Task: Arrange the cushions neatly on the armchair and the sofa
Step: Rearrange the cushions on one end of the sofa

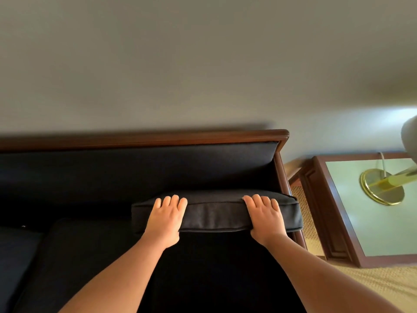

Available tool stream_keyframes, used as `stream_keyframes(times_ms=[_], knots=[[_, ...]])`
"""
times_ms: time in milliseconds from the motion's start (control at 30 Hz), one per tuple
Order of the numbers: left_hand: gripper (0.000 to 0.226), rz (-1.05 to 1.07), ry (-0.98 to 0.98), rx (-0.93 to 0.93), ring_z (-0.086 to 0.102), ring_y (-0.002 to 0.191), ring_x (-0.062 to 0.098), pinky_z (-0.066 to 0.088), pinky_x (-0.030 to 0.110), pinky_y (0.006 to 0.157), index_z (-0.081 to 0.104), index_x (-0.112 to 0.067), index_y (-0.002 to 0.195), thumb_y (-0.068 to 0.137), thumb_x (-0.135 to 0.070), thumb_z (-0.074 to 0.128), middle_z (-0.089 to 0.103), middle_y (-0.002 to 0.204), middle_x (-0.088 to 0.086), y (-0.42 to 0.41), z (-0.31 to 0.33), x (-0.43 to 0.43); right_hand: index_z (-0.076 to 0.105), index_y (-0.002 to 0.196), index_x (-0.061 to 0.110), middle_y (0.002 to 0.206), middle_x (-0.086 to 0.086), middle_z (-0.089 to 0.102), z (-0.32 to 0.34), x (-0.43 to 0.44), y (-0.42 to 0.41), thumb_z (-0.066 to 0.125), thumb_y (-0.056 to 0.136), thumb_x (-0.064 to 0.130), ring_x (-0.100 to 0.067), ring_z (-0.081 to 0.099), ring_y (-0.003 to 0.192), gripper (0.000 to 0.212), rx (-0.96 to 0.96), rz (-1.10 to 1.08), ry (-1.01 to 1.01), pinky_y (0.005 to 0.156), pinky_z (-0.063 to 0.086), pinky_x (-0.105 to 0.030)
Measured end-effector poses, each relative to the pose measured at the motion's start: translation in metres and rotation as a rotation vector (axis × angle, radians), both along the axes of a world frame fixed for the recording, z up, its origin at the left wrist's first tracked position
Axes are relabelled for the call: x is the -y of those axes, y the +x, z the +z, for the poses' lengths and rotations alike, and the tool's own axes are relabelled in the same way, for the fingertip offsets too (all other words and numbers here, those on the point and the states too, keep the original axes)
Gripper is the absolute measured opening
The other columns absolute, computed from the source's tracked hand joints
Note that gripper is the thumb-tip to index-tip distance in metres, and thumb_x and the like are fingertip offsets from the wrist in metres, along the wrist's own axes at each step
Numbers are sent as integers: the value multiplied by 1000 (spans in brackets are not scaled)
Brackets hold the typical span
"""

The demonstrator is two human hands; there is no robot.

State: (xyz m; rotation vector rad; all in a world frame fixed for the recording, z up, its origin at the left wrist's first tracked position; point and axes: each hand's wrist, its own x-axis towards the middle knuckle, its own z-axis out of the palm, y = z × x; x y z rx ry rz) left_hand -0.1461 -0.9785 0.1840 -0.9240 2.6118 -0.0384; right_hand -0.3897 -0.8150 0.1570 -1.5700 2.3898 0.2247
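Note:
A dark back cushion [216,213] stands on edge at the right end of the dark sofa [135,172], its top edge towards me and its far side close to the sofa back. My left hand [167,218] lies over the cushion's top edge near its left end, fingers curled over the far side. On the same edge near the right end rests my right hand [266,216], gripping in the same way. The sofa has a brown wooden frame [158,137]. Dark seat cushions [67,256] lie below my arms.
A wooden side table with a pale glass top [372,233] stands right of the sofa, with a brass lamp base [381,186] on it and a lamp shade [409,136] above. Woven beige flooring [372,285] shows at the lower right. A plain wall [203,64] rises behind.

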Motion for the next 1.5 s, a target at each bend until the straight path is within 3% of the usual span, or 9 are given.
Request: stream_keyframes(times_ms=[100, 167, 267, 367, 567, 767, 1000, 1167, 1500], knots=[[91, 1, 55, 7, 48, 122, 29, 35, 47, 110, 34, -16, 148, 72, -27, 84, 48, 133, 6, -7, -24, -4, 12, 159, 26, 155, -1, 30, -14, -3, -4, 79, 78, 28, -26, 25, 147, 106, 32, -66, 76, 124, 15, -49], [105, 10, 62, 18, 37, 141, 33, 23, 53, 119, 20, -16, 157, 74, -26, 84, 39, 151, 11, -5, -38, -1, -7, 161, 26, 165, -7, 9, -20, 0, -4, 76, 83, 23, -30, 2, 155, 114, 39, -112, 123, 122, -5, -56], [128, 31, 72, 32, 11, 154, 36, 2, 63, 120, -9, -20, 159, 72, -23, 85, 16, 165, 16, -6, -46, 12, -30, 154, 28, 168, -12, -14, -20, 14, -9, 72, 86, 13, -33, -23, 153, 124, 37, -131, 123, 115, -22, -59], [137, 78, 74, 50, -15, 153, 37, -8, 66, 116, -34, -26, 151, 78, -24, 82, -13, 167, 17, -21, -46, 31, -41, 147, 31, 166, -14, -22, -18, 35, -21, 73, 85, 13, -32, -35, 148, 131, 59, -139, 101, 112, -30, -56], [143, 96, 84, 22, -27, 149, 37, -4, 70, 117, -36, -26, 150, 75, -40, 85, -31, 162, 17, -48, -45, 74, -40, 148, 33, 166, -14, -24, -16, 80, -47, 78, 81, 26, -32, -32, 149, 136, 86, -146, 87, 120, -15, -59], [156, 113, 86, 28, -33, 146, 39, 0, 69, 119, -34, -27, 151, 61, -56, 90, -48, 153, 17, -89, -43, 133, -42, 147, 31, 149, -16, -53, -8, 139, -82, 91, 64, 50, -39, -43, 142, 158, 83, -167, 134, 118, -16, -62], [171, 160, 206, 191, -48, 135, 43, -10, 74, 112, -47, -29, 141, 47, -64, 92, -59, 141, 19, -136, -47, 192, -52, 137, 27, 140, -24, -59, -22, 201, -127, 90, 40, 73, -50, -48, 133, 178, 107, -153, 283, 114, -14, -72], [168, 203, 316, 303, -63, 117, 44, -22, 75, 102, -60, -30, 121, 53, -62, 91, -67, 128, 21, -147, -43, 201, -61, 126, 24, 134, -30, -61, -26, 207, -137, 87, 43, 76, -53, -57, 122, 177, 154, -138, 343, 111, -14, -76], [165, 216, 347, 347, -68, 107, 42, -22, 76, 103, -60, -32, 120, 57, -61, 90, -69, 125, 20, -145, -44, 199, -64, 122, 24, 129, -31, -63, -30, 205, -135, 86, 48, 74, -52, -63, 112, 174, 179, -135, 354, 109, -14, -78]])
